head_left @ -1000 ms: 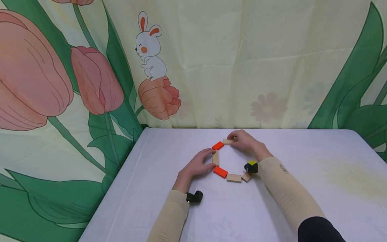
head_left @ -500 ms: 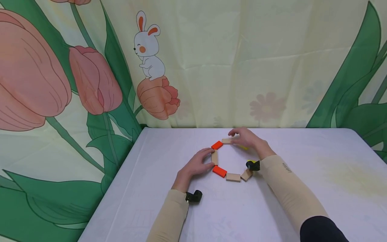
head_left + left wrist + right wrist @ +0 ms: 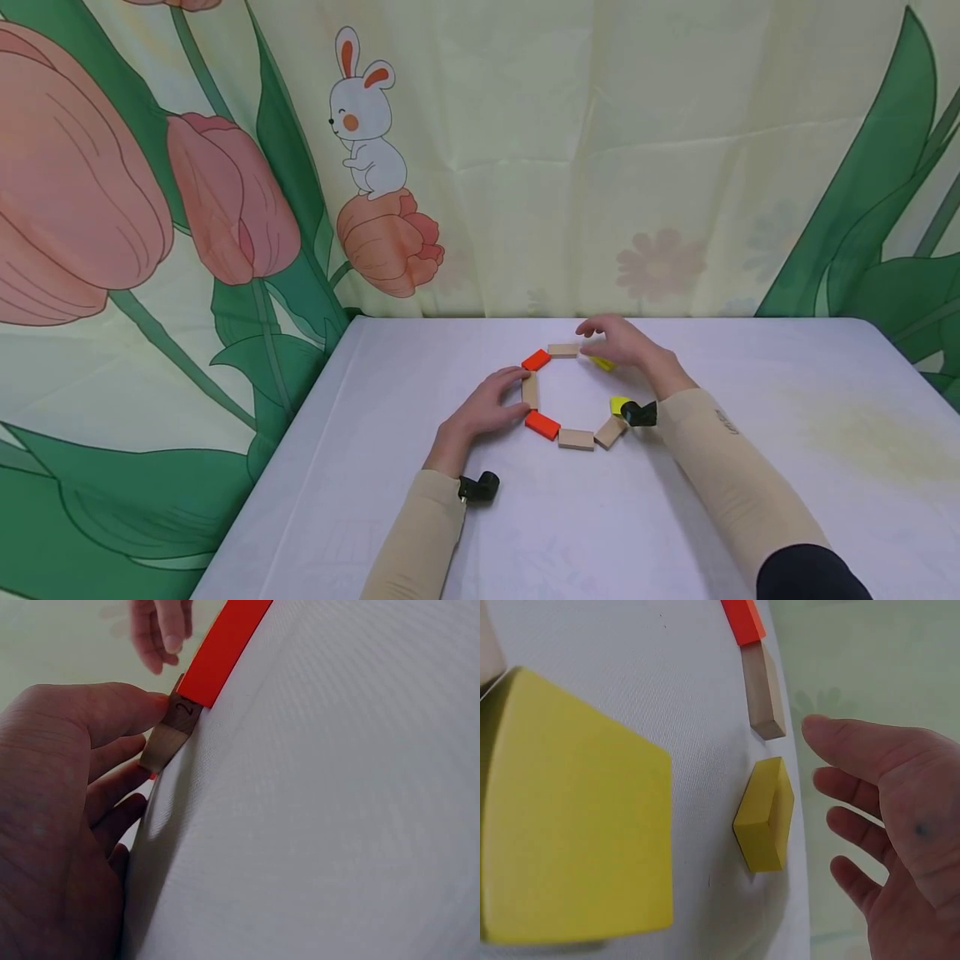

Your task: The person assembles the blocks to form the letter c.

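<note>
Small wooden blocks form a ring with a gap on its right side. My left hand (image 3: pixel 487 407) pinches the plain wooden block (image 3: pixel 530 392) on the ring's left side, thumb and fingers at its two ends. In the left wrist view, that block (image 3: pixel 168 747) bears a printed mark. Red blocks (image 3: pixel 542 425) adjoin it at either end. My right hand (image 3: pixel 622 343) hovers at the far side with parted fingers and nothing in them. Near it are a yellow block (image 3: pixel 765 814) and a plain block (image 3: pixel 763 690), with a small gap between these two.
Two plain blocks (image 3: pixel 576 439) make up the near side of the ring. Another yellow block (image 3: pixel 618 405) stands at the right, partly behind the right wrist camera (image 3: pixel 639 413). A white cloth covers the table (image 3: pixel 750 467); a printed curtain (image 3: pixel 525 167) hangs behind it.
My right hand has let go of the plain block at the far side and moved right, uncovering the yellow blocks. The left hand keeps its place.
</note>
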The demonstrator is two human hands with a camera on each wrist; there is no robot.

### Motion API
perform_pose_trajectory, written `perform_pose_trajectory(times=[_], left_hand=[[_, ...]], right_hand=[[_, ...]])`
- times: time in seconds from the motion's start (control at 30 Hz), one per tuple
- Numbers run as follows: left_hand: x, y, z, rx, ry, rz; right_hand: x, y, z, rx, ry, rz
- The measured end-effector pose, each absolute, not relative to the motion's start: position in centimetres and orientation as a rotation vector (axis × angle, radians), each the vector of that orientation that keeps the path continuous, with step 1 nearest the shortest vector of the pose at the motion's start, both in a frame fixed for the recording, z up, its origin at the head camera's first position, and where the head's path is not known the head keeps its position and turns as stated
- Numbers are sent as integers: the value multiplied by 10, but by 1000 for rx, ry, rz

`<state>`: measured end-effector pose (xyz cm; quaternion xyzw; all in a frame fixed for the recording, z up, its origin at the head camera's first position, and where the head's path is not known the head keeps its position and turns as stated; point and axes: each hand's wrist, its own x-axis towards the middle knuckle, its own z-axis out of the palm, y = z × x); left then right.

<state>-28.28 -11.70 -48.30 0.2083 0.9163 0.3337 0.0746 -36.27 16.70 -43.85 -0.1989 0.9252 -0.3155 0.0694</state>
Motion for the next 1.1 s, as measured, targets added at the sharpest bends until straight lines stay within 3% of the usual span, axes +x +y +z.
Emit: perform_pose_trajectory(times=[1.1], left_hand=[[-283, -118, -483, 624, 2734, 1030]], right_hand=[[-347, 190, -453, -583, 2811, -843]])
